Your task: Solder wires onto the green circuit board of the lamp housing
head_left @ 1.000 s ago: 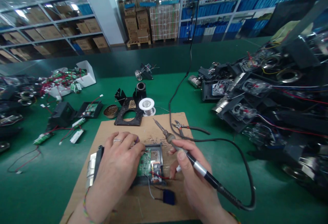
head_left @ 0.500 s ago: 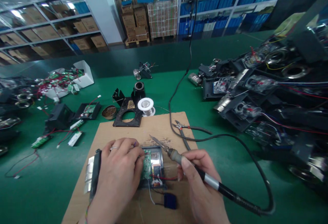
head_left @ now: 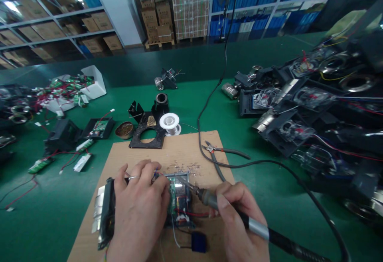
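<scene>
My left hand lies over a black device housing and pinches a thin wire at the edge of its green circuit board. My right hand grips a soldering iron like a pen. The iron's tip rests on the top of the board, close to my left fingertips. Red and white wires run from the board to a small blue part. All of this lies on a brown cardboard sheet.
On the green table: a solder spool, a black iron stand, a brass tip cleaner, cutters. A heap of black housings fills the right side. Loose boards and wires lie at the left. The iron's cord loops right.
The soldering iron's tip has come down from above the cardboard onto the circuit board. My right hand moved down and nearer with it. My left hand stayed on the housing.
</scene>
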Available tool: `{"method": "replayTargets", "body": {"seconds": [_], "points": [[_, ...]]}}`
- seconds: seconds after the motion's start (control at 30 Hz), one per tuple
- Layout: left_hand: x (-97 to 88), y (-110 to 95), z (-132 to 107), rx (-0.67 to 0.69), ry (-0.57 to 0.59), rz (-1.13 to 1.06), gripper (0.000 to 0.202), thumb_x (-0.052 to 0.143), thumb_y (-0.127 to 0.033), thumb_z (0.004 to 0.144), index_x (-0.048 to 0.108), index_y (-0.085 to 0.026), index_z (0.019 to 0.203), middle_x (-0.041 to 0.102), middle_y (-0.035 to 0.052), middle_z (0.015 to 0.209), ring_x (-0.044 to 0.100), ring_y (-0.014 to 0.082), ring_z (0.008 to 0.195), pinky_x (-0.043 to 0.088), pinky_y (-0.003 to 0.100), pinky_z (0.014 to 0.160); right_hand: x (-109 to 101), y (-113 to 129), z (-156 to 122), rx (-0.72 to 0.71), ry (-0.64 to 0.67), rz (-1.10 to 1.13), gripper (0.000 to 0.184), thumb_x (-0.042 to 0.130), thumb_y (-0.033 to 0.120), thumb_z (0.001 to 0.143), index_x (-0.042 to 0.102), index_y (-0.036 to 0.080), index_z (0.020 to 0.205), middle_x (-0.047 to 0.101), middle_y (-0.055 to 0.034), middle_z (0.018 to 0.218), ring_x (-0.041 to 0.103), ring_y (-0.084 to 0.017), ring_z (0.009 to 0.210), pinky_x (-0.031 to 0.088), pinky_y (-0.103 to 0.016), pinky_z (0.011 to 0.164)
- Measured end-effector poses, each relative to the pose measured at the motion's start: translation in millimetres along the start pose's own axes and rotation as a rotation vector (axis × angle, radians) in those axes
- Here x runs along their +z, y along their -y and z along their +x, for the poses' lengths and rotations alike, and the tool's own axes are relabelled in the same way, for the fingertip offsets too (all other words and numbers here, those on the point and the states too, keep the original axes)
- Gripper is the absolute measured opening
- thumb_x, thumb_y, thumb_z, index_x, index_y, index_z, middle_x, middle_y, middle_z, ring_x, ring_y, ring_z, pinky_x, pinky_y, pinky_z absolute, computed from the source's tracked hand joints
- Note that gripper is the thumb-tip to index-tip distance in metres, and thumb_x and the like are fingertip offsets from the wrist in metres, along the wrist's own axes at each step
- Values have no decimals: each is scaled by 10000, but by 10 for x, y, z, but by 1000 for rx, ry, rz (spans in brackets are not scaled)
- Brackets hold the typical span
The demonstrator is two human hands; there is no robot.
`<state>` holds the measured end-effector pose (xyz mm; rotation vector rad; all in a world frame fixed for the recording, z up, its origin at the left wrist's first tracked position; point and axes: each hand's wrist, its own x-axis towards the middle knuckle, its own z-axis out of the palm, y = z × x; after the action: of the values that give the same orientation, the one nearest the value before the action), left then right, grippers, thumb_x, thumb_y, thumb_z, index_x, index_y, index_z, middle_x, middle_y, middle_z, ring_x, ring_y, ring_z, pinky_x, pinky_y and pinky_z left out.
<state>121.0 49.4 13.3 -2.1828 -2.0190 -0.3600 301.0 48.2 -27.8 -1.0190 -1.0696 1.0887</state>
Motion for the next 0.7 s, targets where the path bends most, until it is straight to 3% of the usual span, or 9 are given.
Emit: {"method": "replayTargets", "body": {"seconds": [0.27,0.7], "points": [[-7,35,22,10,4,-30,228,566,-197,860,742,-266,731,767,85,1016,652,403,1079,392,738,983,-32,-30,-57,41,28,55,300,601,329,1005,505,227,739,495,24,677,479,-138,609,448,-224,539],[1,27,28,19,-11,-23,254,545,-195,875,743,-256,728,773,88,1021,653,412,1105,373,734,994,5,-6,-17,-8,56,-87,343,565,345,1017,476,229,706,488,31,638,472,-134,578,434,-222,517]]}}
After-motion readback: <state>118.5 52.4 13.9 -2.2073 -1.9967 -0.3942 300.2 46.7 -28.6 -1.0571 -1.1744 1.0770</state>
